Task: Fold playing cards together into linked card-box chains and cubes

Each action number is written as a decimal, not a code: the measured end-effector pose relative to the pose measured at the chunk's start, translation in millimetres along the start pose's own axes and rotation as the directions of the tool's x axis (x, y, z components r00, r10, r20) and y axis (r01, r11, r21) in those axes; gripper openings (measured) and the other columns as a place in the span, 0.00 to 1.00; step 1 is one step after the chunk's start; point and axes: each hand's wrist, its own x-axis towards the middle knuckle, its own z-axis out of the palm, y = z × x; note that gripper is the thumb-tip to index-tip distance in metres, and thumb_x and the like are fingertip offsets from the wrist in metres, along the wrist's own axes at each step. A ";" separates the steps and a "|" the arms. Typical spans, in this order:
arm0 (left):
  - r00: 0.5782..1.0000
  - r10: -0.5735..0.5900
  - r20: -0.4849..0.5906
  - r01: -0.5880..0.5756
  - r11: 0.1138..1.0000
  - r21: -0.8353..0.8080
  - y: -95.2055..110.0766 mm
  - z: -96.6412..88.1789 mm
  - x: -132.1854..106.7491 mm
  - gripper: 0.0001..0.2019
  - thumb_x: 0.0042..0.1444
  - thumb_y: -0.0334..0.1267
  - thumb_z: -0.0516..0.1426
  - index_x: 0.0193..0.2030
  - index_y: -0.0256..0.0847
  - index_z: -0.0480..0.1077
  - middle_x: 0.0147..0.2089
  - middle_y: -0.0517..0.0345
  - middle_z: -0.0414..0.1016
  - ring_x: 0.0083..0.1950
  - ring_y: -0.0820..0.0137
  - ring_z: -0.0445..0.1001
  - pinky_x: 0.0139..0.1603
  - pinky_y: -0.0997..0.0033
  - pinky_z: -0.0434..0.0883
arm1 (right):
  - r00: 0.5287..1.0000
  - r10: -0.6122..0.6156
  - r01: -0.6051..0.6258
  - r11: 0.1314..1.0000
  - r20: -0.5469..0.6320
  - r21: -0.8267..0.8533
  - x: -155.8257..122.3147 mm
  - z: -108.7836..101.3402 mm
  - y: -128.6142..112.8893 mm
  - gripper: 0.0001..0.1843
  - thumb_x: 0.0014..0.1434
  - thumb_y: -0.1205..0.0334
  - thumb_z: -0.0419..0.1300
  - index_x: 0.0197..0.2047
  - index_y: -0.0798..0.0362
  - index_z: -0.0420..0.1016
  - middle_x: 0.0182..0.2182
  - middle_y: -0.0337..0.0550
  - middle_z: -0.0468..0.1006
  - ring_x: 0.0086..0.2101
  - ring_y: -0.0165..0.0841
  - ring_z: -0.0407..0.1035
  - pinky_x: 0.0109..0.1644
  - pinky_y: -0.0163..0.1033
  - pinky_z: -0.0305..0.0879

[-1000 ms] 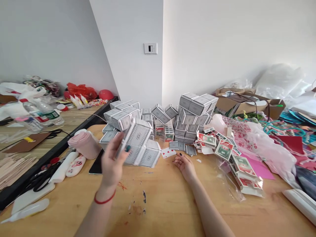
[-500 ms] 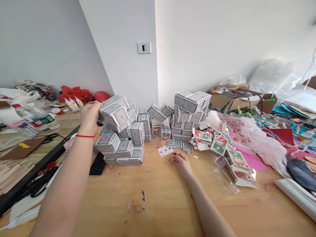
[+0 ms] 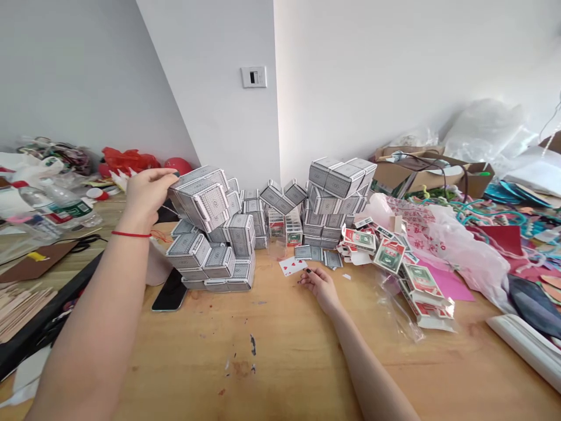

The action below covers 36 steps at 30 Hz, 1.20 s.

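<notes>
My left hand (image 3: pixel 149 193) is at the upper left corner of a block of bundled playing cards (image 3: pixel 199 199), its fingertips reaching to the top edge and the palm apart from the side. That block sits tilted on a stepped stack of grey-backed card blocks (image 3: pixel 188 251). On the table, my right hand (image 3: pixel 319 287) has curled fingers pinched at the right corner of a heart playing card (image 3: pixel 291 266), which is face up. Behind the card lie several face-down cards (image 3: pixel 313 253). A second tower of card blocks (image 3: pixel 335 202) rises at the right, with a V-shaped pair (image 3: pixel 284 197) bridging beside it.
Opened card boxes (image 3: pixel 390 254) spread right of the tower, by a pink-printed plastic bag (image 3: pixel 425 234). A phone (image 3: pixel 170 292) lies by the left stack. Plastic bottles (image 3: pixel 68 204) stand farther left. A cardboard box (image 3: pixel 416 172) is at the back right.
My left hand has shifted left, its palm drawing away from the tilted block's side. More of the phone shows. My right hand stays by the heart card.
</notes>
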 end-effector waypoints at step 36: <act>0.775 0.250 0.580 -0.445 0.868 0.221 -9.8 215.9 -227.3 0.27 0.52 0.23 0.45 0.61 0.23 0.51 0.66 0.34 0.48 0.68 0.53 0.43 0.65 0.53 0.52 | 0.971 -0.239 0.210 0.872 -0.011 -0.441 8.7 16.0 10.5 0.14 0.50 0.52 0.55 0.34 0.54 0.69 0.18 0.36 0.71 0.17 0.28 0.63 0.21 0.33 0.63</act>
